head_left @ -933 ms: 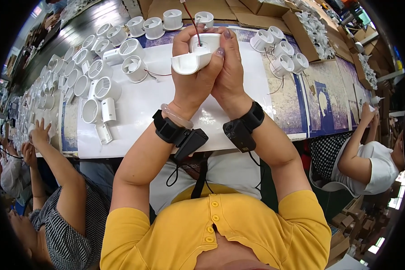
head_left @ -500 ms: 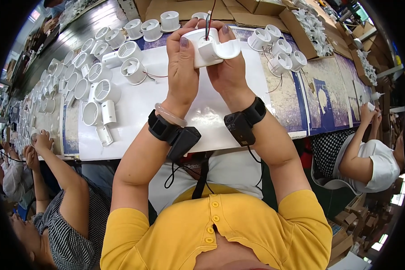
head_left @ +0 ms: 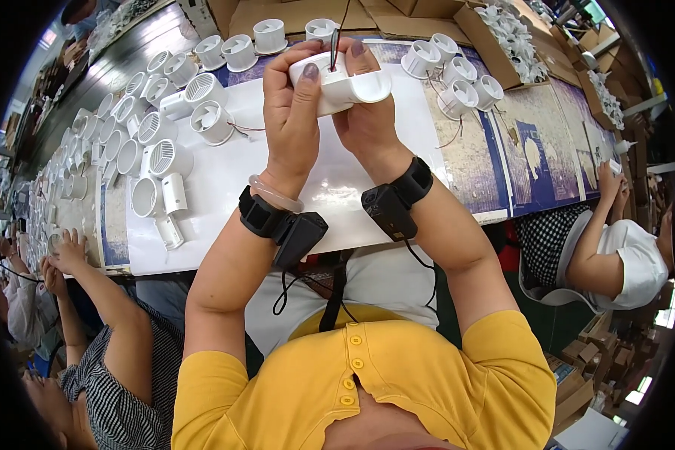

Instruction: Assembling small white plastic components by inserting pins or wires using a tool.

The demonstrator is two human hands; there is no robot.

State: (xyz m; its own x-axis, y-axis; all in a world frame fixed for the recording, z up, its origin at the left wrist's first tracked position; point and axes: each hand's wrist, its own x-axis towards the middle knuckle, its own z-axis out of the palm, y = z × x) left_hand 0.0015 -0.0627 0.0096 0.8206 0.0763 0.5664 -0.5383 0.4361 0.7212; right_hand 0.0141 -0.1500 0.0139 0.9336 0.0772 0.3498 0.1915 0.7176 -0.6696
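Above the far part of the white sheet, both my hands grip one white plastic housing. It has a curved, scoop-like end on the right, and thin dark and red wires rise out of its top. My left hand is closed round its left side, the thumb pressed on the upper face. My right hand closes on it from behind and the right, its palm partly hidden by the part. To the left of my hands, a round white fan unit with a loose wire stands on the sheet.
White cylindrical parts, several with grilles, crowd the table's left side. More fan units stand at the right. An open carton of white pieces sits at the far right. Co-workers' hands show on both sides.
My hands and the housing have shifted slightly left, and the housing has tilted a little. Both hands keep their grip on it.
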